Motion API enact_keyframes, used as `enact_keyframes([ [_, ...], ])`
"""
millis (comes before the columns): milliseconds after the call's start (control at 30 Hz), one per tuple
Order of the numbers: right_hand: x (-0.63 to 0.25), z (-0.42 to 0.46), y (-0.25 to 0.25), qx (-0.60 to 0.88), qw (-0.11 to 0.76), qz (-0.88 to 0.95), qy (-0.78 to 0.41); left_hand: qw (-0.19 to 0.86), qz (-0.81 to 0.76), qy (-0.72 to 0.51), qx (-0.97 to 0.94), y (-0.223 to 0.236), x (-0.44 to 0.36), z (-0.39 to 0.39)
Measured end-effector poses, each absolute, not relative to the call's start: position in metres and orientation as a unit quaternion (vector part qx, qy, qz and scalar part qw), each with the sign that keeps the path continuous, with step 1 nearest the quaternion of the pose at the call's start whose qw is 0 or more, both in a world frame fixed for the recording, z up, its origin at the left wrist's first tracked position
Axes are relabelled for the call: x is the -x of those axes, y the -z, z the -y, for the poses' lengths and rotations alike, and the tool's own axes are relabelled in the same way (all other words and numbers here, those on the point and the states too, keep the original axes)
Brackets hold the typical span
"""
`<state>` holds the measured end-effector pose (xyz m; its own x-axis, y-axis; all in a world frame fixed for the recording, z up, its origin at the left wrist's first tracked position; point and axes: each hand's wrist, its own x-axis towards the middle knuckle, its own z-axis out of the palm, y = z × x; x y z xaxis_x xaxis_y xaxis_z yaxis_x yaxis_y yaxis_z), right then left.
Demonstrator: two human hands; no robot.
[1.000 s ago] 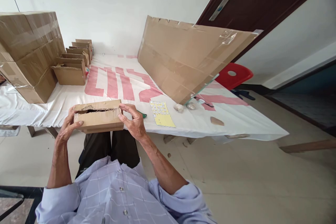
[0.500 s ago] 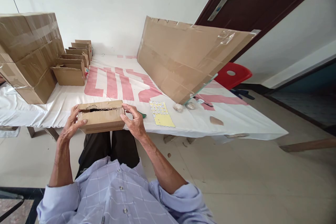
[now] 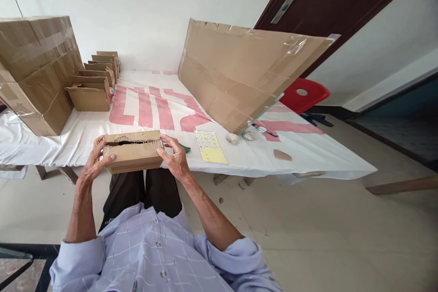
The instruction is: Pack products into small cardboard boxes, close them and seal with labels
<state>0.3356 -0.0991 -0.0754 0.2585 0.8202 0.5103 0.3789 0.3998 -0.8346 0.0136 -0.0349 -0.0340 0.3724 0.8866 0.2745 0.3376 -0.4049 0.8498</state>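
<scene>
At the near edge of the table (image 3: 251,160) sits the small carton (image 3: 135,157). Left hand (image 3: 94,162) and right hand (image 3: 175,157), half curled, clasp opposite ends, probably keeping its gaping seam (image 3: 133,142) steady.

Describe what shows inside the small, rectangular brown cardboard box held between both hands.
Only darkness shows through the ragged gap in the brown cardboard box. Its top cardboard panels cover the rest, so any contents cannot be made out.

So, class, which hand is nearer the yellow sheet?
Right. The right hand is left of the yellow sheet; the left hand is farther left, across the cardboard box.
</scene>
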Motion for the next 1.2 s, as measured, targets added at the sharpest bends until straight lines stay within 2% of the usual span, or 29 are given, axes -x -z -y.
enact_keyframes([
  [500,-0.332,0.103,0.077,0.51,0.611,0.584,-0.16,0.384,-0.406,-0.388,-0.732,0.036,-0.011,0.035],
  [1067,-0.321,0.113,0.054,0.494,0.588,0.64,-0.023,0.4,-0.401,-0.404,-0.718,0.034,-0.008,0.037],
  [1200,-0.325,0.114,0.05,0.486,0.582,0.651,-0.03,0.405,-0.406,-0.403,-0.713,0.038,-0.007,0.034],
])
